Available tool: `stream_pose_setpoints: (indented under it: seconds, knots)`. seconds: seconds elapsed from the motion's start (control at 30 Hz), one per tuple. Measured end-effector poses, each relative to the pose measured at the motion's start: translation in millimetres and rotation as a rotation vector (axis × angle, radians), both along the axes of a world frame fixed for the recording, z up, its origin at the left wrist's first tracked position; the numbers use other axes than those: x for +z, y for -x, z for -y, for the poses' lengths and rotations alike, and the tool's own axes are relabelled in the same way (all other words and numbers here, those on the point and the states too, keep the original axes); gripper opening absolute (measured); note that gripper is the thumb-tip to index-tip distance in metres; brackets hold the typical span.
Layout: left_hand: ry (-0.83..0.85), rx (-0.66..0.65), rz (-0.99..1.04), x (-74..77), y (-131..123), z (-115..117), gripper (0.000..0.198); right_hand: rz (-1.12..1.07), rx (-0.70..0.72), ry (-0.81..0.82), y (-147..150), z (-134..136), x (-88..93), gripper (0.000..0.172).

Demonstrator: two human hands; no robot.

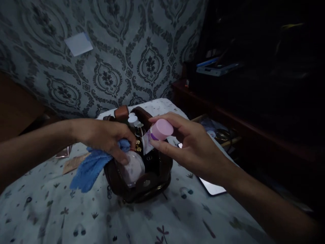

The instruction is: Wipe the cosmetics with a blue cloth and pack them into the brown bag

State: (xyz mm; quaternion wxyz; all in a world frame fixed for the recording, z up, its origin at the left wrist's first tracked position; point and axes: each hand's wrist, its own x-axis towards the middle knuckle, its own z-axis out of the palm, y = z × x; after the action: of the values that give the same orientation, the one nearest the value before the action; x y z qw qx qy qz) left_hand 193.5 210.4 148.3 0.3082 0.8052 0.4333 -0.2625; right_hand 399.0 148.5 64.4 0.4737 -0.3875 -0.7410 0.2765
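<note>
A dark brown bag (165,169) stands unfastened on the patterned sheet, with several cosmetics inside. My right hand (191,144) grips a tube with a pink cap (164,128), tilted over the bag's right side. My left hand (106,135) reaches over the bag's left rim, fingers bent among the contents and partly hidden. Under that palm a blue cloth (90,169) drapes over the left rim. The left thumb touches a round pale container (133,167). White-capped bottles (132,120) and small gold caps (138,145) show between the hands.
A phone-like device with a bright screen (212,186) lies right of the bag. A flat tan packet (73,162) is at the left. Behind the bed is a patterned wall (149,64); an open drawer (230,140) with small items is at the right.
</note>
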Motion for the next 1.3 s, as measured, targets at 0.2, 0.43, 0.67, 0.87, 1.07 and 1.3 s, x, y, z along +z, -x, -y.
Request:
stream_pose_setpoints:
  seconds: [0.2,0.43,0.67,0.87,1.07,1.3]
  knots:
    - [-0.511,0.054,-0.052,14.4,30.4,-12.9,0.031,0.055,0.044,-0.055,-3.4,-1.3,-1.0,0.021]
    - [-0.563,-0.031,0.059,7.7,32.1,-21.5,0.035,0.089,0.075,-0.124,-5.0,-3.3,-2.4,0.02]
    - [-0.468,-0.04,-0.064,-0.2,34.7,-34.9,0.039,0.091,0.09,-0.1,-5.5,-5.0,-1.9,0.018]
    - [-0.16,-0.101,0.02,-6.2,32.8,-41.4,0.032,0.082,0.095,-0.09,-5.5,-6.7,-2.9,0.017]
    - [-0.009,-0.182,0.042,-1.6,13.7,-30.1,0.029,0.081,0.102,-0.079,-6.3,-7.2,-3.5,0.016]
    - [-0.03,-0.286,0.024,4.4,9.4,-20.1,0.025,0.07,0.091,-0.094,-5.7,-8.8,-6.1,0.018]
